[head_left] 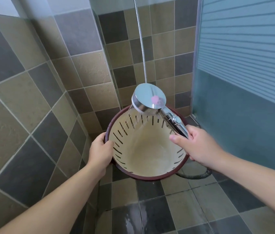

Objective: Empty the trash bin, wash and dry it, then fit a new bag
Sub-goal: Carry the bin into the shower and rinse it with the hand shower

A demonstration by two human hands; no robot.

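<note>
A round trash bin (148, 159) with a dark red rim, cream inside and slotted walls is tilted with its mouth towards me, held above the shower floor. It is empty. My left hand (100, 153) grips its left rim, thumb inside. My right hand (195, 146) holds the chrome handle of a shower head (148, 97) over the bin's far rim. Water sprays from the head onto the far inner wall of the bin.
Tiled walls close in on the left and behind. A frosted glass shower door (244, 81) stands on the right. The metal hose (141, 39) hangs at the back and loops (199, 175) under the bin. The floor tiles (150, 215) below are wet.
</note>
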